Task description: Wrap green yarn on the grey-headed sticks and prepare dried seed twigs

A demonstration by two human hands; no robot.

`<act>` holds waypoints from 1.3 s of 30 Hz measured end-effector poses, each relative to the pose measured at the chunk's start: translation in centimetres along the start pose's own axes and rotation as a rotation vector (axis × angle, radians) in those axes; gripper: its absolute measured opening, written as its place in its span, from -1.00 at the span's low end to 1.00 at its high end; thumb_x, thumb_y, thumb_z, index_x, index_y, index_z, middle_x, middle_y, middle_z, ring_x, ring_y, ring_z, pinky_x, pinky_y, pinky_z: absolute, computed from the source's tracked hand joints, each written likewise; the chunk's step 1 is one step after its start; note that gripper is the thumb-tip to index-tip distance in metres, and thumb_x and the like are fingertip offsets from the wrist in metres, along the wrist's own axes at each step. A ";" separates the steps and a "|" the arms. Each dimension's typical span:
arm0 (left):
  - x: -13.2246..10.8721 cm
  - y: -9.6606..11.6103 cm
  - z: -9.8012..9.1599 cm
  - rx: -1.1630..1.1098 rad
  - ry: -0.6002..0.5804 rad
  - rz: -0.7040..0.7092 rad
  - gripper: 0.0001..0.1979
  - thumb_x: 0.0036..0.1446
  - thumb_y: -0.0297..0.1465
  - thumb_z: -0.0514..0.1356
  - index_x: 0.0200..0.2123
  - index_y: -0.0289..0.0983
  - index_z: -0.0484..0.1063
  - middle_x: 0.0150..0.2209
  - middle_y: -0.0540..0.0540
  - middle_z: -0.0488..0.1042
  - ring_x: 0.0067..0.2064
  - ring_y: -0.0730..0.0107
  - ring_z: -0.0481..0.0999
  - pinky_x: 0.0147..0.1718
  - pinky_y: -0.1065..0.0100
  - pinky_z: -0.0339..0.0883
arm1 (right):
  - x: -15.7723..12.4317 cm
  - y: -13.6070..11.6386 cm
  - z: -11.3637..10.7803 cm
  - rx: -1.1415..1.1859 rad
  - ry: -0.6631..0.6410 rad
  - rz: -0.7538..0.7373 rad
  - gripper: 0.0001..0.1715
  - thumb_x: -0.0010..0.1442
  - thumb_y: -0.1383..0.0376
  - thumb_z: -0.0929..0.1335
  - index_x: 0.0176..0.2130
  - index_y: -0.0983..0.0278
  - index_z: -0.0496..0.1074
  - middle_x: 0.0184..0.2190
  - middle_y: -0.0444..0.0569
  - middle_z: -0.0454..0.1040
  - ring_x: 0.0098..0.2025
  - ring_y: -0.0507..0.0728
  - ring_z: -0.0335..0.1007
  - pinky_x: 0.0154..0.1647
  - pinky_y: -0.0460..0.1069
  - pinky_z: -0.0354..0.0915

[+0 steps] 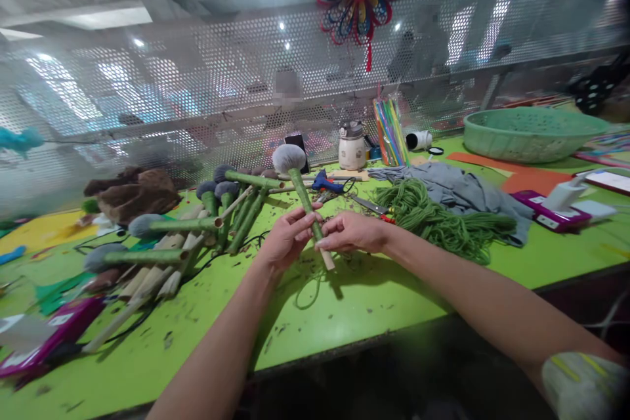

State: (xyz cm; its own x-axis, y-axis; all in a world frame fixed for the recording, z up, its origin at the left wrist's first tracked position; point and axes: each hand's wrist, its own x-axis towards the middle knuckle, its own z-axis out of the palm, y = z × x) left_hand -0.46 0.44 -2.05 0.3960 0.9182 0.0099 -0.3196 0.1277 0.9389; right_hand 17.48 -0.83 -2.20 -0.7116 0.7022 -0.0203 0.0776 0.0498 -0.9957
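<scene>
Your left hand (290, 236) has thumb and fingers closed around the green-wrapped shaft of the stick (303, 193), about mid-length; your right hand (355, 233) pinches it lower down, thumb and fingertips together, near where the wrap ends. No gap to speak of in either grip. Stick sits between your hands, just above the table (394, 305), tilted: fuzzy grey head (289, 159) toward 11 o'clock, bare wood end toward 5. Loop of green cord (308, 305) hangs or lies at 6-7, can't tell which. Clock from your hands: glue gun (327, 182) near at 12, bottle (352, 147) farther back at 12-1, bag of coloured rods (390, 133) at 1, scissors (370, 205) near at 2, partly hidden at the handles. Green hank (433, 226) at 3, touching the grey cloth (450, 184) behind it. Green basket (529, 141) well off at 2. More wrapped sticks (184, 226) piled at 9-10 among bare wood ones, brown cloth (140, 195) beyond them at 10. Purple power strips (73, 321) at 8 and 3.
</scene>
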 end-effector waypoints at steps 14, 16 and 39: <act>0.1 0.1 0.0 -0.027 -0.004 -0.029 -0.64 -0.15 -0.42 0.38 -0.20 -0.35 0.52 -0.44 -0.04 0.48 -0.44 0.52 0.42 -0.45 0.47 0.28 | 0.2 0.4 0.3 0.165 -0.002 0.035 -0.62 -0.02 0.10 0.45 -0.39 0.37 0.39 -0.74 -0.34 0.03 -0.71 -0.13 -0.22 -0.69 -0.12 -0.29; 0.0 0.1 0.0 -0.042 -0.017 -0.023 -0.63 -0.14 -0.42 0.38 -0.18 -0.34 0.51 -0.43 -0.03 0.47 -0.44 0.54 0.42 -0.42 0.48 0.29 | 0.2 0.3 0.3 0.173 0.012 0.011 -0.62 -0.03 0.11 0.46 -0.39 0.38 0.40 -0.74 -0.33 0.05 -0.70 -0.14 -0.20 -0.69 -0.13 -0.28; 0.8 -1.4 -0.2 0.042 0.081 -0.025 -0.68 -0.21 -0.49 0.41 -0.28 -0.39 0.53 -0.44 -0.06 0.52 -0.42 0.48 0.47 -0.39 0.46 0.30 | 0.7 0.9 0.3 -0.316 0.225 0.060 -0.59 0.01 0.16 0.41 -0.65 0.33 0.24 -0.76 -0.29 0.06 -0.67 -0.12 -0.15 -0.64 -0.11 -0.20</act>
State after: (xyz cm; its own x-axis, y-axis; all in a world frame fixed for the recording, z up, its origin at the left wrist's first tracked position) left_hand 0.14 1.10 -3.38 0.3320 0.9424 -0.0400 -0.2732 0.1367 0.9522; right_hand 16.83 -0.45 -3.17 -0.5315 0.8468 -0.0228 0.3507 0.1954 -0.9159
